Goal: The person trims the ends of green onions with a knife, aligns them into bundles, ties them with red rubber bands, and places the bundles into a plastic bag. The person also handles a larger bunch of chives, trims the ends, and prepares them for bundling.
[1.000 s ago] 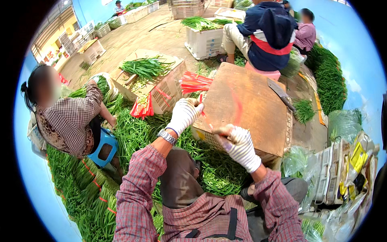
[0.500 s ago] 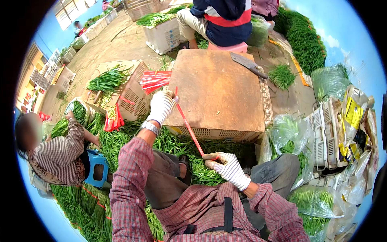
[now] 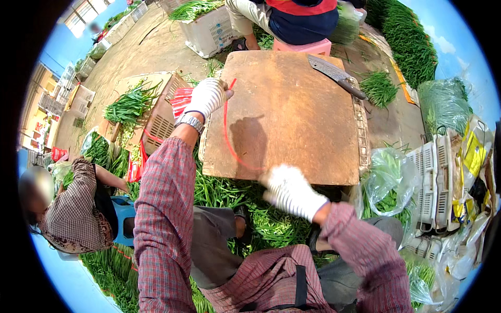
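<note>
A broad, rectangular brown wooden desk (image 3: 308, 130) stands before a seated worker in a red checked shirt, pale plastic latticework showing along its right edge. At left, a co-worker in a dark checked top (image 3: 78, 208) sits by a blue plastic stool (image 3: 124, 221); beyond the desk, a second co-worker in navy and red (image 3: 302, 23) sits on a pink stool (image 3: 302, 47), near a white perforated plastic crate (image 3: 209, 39) topped with long green stalks. Loose green leaves (image 3: 219, 190) lie heaped below the desk's near edge. The right hand (image 3: 295, 190), in a white striped glove, is blurred at that edge; its grip cannot be told. A broad-bladed knife with a dark handle (image 3: 336, 77) lies at the desk's far right corner. The left hand (image 3: 209, 97), likewise gloved, has its fingers closed on a thin red strip (image 3: 226, 125), which curves down over the desk toward the right hand.
</note>
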Action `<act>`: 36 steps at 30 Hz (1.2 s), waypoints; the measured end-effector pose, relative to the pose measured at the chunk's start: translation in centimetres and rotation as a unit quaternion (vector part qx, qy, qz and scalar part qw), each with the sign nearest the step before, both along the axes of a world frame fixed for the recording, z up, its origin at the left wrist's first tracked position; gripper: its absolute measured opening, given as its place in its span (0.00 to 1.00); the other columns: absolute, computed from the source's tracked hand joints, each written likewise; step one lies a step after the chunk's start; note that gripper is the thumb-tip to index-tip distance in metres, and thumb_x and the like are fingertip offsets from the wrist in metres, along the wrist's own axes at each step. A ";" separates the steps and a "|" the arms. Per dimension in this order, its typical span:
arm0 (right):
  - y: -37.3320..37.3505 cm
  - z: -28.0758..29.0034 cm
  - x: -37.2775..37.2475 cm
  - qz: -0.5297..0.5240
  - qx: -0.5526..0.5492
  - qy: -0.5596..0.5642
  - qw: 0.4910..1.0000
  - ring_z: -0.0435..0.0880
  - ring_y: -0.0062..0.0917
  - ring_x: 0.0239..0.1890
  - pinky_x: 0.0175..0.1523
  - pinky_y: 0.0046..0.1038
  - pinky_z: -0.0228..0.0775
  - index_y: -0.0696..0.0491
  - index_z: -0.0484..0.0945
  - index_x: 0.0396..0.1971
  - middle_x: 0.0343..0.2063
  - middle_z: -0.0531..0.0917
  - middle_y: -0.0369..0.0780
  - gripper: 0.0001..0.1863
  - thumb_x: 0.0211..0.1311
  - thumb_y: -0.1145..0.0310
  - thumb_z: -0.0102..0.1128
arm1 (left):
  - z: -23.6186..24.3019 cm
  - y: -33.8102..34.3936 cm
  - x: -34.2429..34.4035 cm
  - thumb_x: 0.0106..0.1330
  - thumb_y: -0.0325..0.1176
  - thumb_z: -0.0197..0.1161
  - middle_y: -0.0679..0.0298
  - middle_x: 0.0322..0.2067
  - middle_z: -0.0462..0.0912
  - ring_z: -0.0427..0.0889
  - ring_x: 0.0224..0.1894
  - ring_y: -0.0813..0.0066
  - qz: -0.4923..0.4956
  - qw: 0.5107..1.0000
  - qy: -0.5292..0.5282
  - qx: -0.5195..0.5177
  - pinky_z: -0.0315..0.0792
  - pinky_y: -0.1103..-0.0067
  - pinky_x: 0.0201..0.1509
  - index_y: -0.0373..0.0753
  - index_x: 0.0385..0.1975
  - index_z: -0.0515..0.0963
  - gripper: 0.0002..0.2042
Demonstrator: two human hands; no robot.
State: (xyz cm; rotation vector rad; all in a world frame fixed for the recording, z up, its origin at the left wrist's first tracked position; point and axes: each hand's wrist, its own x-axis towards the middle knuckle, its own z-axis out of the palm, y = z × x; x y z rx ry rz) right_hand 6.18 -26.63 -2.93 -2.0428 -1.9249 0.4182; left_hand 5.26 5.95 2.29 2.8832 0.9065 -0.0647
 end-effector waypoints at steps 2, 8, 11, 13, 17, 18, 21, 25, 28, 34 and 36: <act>-2.5 0.9 -3.3 0.101 -0.078 0.188 0.974 0.80 0.44 0.45 0.49 0.44 0.72 0.52 0.77 0.50 0.38 0.81 0.48 0.23 0.59 0.54 0.61 | -1.1 2.1 0.9 0.62 0.48 0.62 0.50 0.31 0.85 0.85 0.36 0.52 -0.006 0.999 -0.033 0.037 0.76 0.64 0.44 0.40 0.37 0.84 0.17; -11.2 1.0 -3.7 0.035 -0.020 0.320 0.947 0.80 0.44 0.46 0.50 0.42 0.72 0.56 0.74 0.54 0.40 0.82 0.48 0.24 0.64 0.54 0.57 | -7.6 4.6 3.4 0.62 0.43 0.62 0.50 0.24 0.84 0.85 0.29 0.55 0.001 0.994 -0.110 -0.022 0.76 0.64 0.37 0.36 0.27 0.85 0.15; -15.5 3.7 -0.7 -0.034 0.085 0.398 0.913 0.82 0.38 0.43 0.48 0.34 0.74 0.55 0.75 0.55 0.40 0.82 0.44 0.22 0.68 0.57 0.58 | -11.5 7.2 1.0 0.63 0.46 0.60 0.46 0.30 0.84 0.83 0.35 0.48 -0.016 0.985 -0.118 0.122 0.75 0.61 0.43 0.37 0.35 0.83 0.16; -19.5 7.4 3.2 -0.145 0.110 0.424 0.887 0.84 0.33 0.39 0.45 0.30 0.76 0.56 0.78 0.52 0.37 0.84 0.42 0.19 0.66 0.61 0.60 | -11.0 7.6 1.5 0.63 0.46 0.61 0.47 0.31 0.84 0.84 0.38 0.48 -0.017 0.986 -0.112 0.126 0.75 0.61 0.45 0.37 0.40 0.82 0.17; -31.0 8.5 6.9 -0.466 0.018 0.386 0.796 0.87 0.31 0.33 0.41 0.29 0.77 0.57 0.83 0.43 0.29 0.87 0.43 0.16 0.65 0.62 0.59 | -7.5 3.0 2.5 0.65 0.37 0.65 0.52 0.38 0.84 0.84 0.37 0.60 -0.037 0.969 -0.231 0.084 0.77 0.70 0.43 0.36 0.56 0.75 0.21; -33.8 6.7 7.5 -0.509 -0.049 0.362 0.780 0.87 0.33 0.34 0.43 0.31 0.77 0.57 0.83 0.42 0.29 0.87 0.45 0.16 0.65 0.60 0.58 | -5.4 -0.9 2.9 0.67 0.32 0.62 0.53 0.40 0.84 0.83 0.40 0.64 -0.077 0.952 -0.293 0.046 0.76 0.70 0.45 0.36 0.57 0.74 0.20; -40.5 -2.1 8.5 -0.481 -0.266 0.178 0.816 0.87 0.36 0.34 0.43 0.34 0.76 0.56 0.83 0.41 0.29 0.85 0.48 0.18 0.63 0.57 0.56 | -0.2 -19.9 2.5 0.67 0.32 0.59 0.59 0.34 0.81 0.80 0.39 0.70 -0.340 0.880 -0.320 -0.081 0.73 0.73 0.46 0.38 0.51 0.76 0.14; -41.0 -9.0 12.2 -0.505 -0.226 0.276 0.786 0.83 0.36 0.30 0.40 0.37 0.73 0.53 0.82 0.45 0.28 0.84 0.48 0.19 0.59 0.57 0.59 | -4.2 -39.1 3.2 0.56 0.28 0.67 0.61 0.29 0.82 0.81 0.32 0.64 -0.560 0.800 -0.102 -0.187 0.75 0.71 0.36 0.42 0.37 0.80 0.09; -38.6 -13.3 19.4 -0.413 -0.094 0.309 0.852 0.83 0.36 0.42 0.51 0.34 0.73 0.50 0.79 0.51 0.40 0.85 0.48 0.23 0.57 0.56 0.65 | -12.7 -46.4 6.9 0.61 0.31 0.63 0.55 0.35 0.83 0.82 0.40 0.56 -0.461 0.814 -0.059 -0.348 0.76 0.68 0.45 0.37 0.41 0.79 0.10; -33.3 -14.9 38.1 -0.392 -0.054 -0.011 0.918 0.81 0.33 0.47 0.50 0.34 0.75 0.58 0.69 0.59 0.51 0.80 0.48 0.32 0.60 0.57 0.66 | -24.2 -52.8 17.7 0.62 0.33 0.64 0.47 0.54 0.78 0.78 0.57 0.54 -0.327 0.863 -0.064 -0.380 0.71 0.69 0.62 0.35 0.58 0.72 0.24; -31.4 -10.3 39.9 -0.394 -0.008 0.136 0.909 0.83 0.31 0.46 0.50 0.31 0.76 0.57 0.73 0.56 0.47 0.82 0.48 0.27 0.61 0.59 0.64 | -26.4 -52.1 21.1 0.61 0.32 0.65 0.47 0.58 0.75 0.75 0.60 0.57 -0.265 0.847 -0.170 -0.429 0.69 0.70 0.64 0.35 0.62 0.68 0.28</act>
